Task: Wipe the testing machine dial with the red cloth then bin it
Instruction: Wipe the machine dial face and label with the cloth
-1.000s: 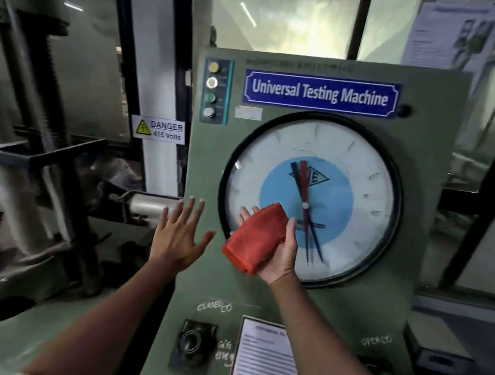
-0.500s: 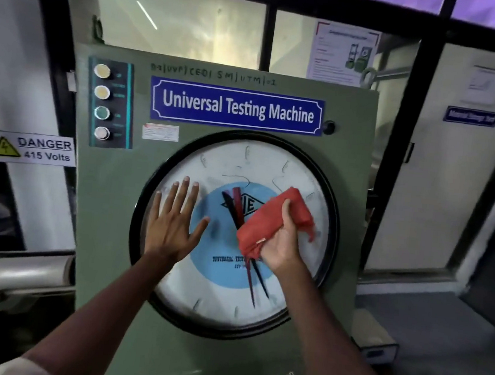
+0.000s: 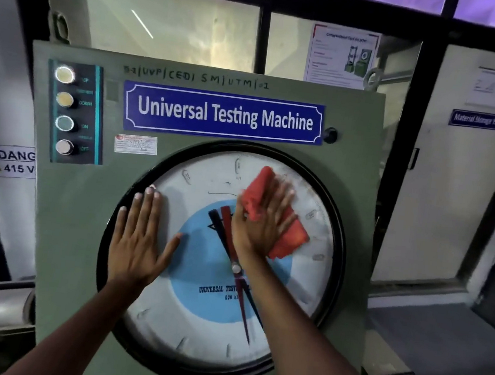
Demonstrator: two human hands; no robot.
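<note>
The tall green metal testing machine cabinet (image 3: 61,229) fills most of my view, standing upright in front of a dark-framed glass partition (image 3: 171,26). Set into its face is the big round dial (image 3: 194,328), ringed by a thick black bezel, its white face smudged and dusty-looking, with a light blue disc at the centre and faint tick marks around the edge. A thin red pointer and a dark pointer cross at a small silver hub (image 3: 235,268) and run down toward the lower right. Above the dial sits a long blue nameplate (image 3: 223,114) with white letters reading "Universal Testing Machine", and to its left a dark control strip (image 3: 75,112) holds 4 round buttons stacked in a column, marked UP, DOWN, ON and OFF. A yellow and white danger sign (image 3: 1,160) showing 415 is partly cut off behind the cabinet's left edge. My left hand (image 3: 140,237) lies flat on the left side of the dial glass, fingers spread wide, holding nothing. My right hand (image 3: 262,219) presses the bunched red cloth (image 3: 291,237) against the upper right of the dial, palm flat over it, fingers extended and blurred. The cloth shows above my fingers and below my palm's right edge, a bright orange-red, folded thick.
</note>
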